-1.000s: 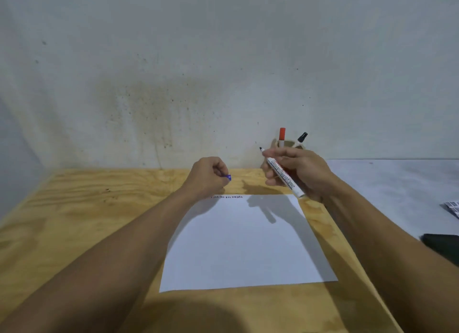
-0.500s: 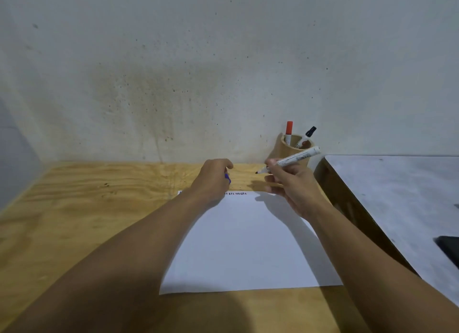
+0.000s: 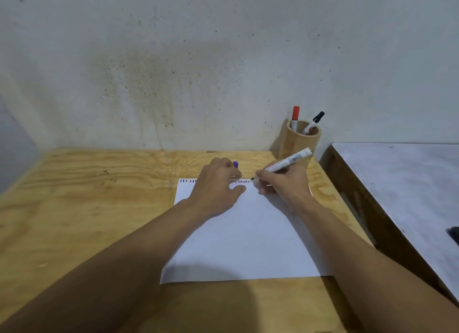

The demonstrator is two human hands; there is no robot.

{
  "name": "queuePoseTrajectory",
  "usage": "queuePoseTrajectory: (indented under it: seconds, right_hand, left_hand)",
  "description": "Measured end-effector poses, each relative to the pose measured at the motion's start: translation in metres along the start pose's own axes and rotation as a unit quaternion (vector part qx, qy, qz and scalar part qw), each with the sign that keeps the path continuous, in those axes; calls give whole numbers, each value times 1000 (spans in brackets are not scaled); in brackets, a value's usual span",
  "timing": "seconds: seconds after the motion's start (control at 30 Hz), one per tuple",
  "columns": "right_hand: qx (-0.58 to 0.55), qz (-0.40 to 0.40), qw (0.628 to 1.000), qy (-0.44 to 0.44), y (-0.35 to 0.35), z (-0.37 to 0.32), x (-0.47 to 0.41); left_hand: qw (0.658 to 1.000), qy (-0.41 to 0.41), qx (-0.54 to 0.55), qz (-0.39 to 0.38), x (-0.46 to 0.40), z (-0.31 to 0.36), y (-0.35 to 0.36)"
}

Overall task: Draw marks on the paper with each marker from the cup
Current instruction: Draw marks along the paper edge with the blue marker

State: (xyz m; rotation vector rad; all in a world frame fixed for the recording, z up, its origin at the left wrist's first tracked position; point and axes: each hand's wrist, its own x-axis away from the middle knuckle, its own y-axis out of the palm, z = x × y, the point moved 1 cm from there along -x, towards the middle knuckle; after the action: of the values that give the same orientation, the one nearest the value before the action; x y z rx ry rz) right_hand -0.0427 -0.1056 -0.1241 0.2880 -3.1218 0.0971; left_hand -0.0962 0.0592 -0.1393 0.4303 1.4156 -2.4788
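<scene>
Your right hand [image 3: 283,183] is closed around the marker [image 3: 288,160], a light, stiff, smooth barrel best pinched low near its tip, now at the paper's [image 3: 248,233] far edge, while your left hand [image 3: 216,183], gripping a purple cap [image 3: 235,164], pins that thin, slippery sheet to the surface [image 3: 87,196].

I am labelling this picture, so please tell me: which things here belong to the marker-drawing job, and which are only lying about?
Job:
paper
uncapped marker in right hand
purple cap in left hand
wooden cup
red-capped marker
black-capped marker

Lying about:
dark object on grey side table
</scene>
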Motion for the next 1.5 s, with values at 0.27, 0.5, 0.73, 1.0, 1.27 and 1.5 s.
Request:
queuePoseTrajectory:
  seconds: [0.27, 0.5, 0.73, 1.0, 1.27, 1.5]
  right_hand:
    - [20, -1, 999, -26, 4, 5, -2]
    - [22, -10, 999, -49, 2, 8, -2]
    - [17, -12, 998, -56, 3, 9, -1]
    - [46, -7, 997, -60, 2, 11, -3]
    - [50, -11, 998, -49, 1, 12, -4]
    - [-44, 36, 998, -29, -4, 7, -3]
  left_hand:
    - [1000, -2, 17, 22, 8, -8, 5]
    - [999, -14, 18, 30, 8, -9, 7]
    - [999, -20, 15, 28, 8, -8, 6]
    - [1000, -19, 10, 23, 8, -8, 6]
    - [999, -36, 23, 13, 8, -8, 5]
    - [964, -199, 169, 52, -15, -3, -3]
